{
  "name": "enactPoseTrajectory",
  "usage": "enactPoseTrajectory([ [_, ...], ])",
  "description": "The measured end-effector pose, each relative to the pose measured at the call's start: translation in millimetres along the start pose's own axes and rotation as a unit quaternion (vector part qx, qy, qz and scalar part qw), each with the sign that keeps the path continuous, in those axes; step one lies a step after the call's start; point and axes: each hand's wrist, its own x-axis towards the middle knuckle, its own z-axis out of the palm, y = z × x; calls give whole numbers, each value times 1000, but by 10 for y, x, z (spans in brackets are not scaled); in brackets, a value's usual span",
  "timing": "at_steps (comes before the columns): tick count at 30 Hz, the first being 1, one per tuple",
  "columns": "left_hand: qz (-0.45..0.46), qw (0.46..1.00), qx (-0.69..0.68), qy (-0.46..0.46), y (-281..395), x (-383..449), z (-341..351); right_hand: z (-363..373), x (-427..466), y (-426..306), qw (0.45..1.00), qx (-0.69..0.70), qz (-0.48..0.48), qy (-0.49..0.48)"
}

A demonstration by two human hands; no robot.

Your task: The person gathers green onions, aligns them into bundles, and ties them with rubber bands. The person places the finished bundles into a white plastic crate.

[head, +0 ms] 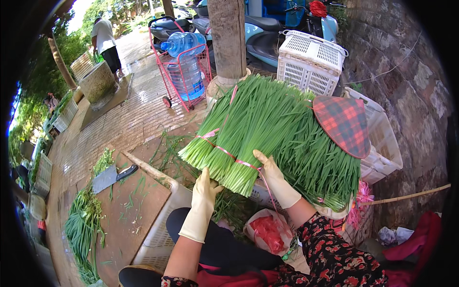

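Observation:
Garlic chives (247,132) lie in a thick pile before me, their pale cut ends towards me. Pink ribbon (225,151) runs around bundles at the front. My right hand (274,175), in a cream rubber glove, grips the right side of the nearest bundle, thumb beside the ribbon. From there a loose ribbon tail hangs down towards a bag of red plastic (269,233). My left hand (206,195), gloved alike, is at the cut ends on the left, fingertips against them. Some of its fingers are hidden, so its grip is unclear.
To the left, a cleaver (107,178) lies on a brown board (140,211) beside loose greens (84,219). A plaid conical hat (342,125) rests on the pile's right. Behind are a white crate (310,59), a wooden post (227,39) and a red cart (172,80). A person (104,39) stands farther off.

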Motion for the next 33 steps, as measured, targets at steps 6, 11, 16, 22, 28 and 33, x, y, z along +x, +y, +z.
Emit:
enactPoseTrajectory([
  [6,-179,855,-475,108,123,-153,-114,29,-19,-135,991,128,23,21],
  [11,-183,858,-454,155,-6,-469,-308,42,34,-102,990,122,68,16],
  [16,-154,852,-480,142,17,-610,-290,-41,35,-119,981,184,26,62],
  [22,-134,836,-513,140,3,-639,-272,-57,99,-61,991,118,12,55],
  [28,-138,845,-492,154,152,-764,-290,27,-90,-467,983,-113,135,52],
  [33,-100,896,-405,153,396,-1067,-404,152,-608,-820,830,-545,51,109],
])
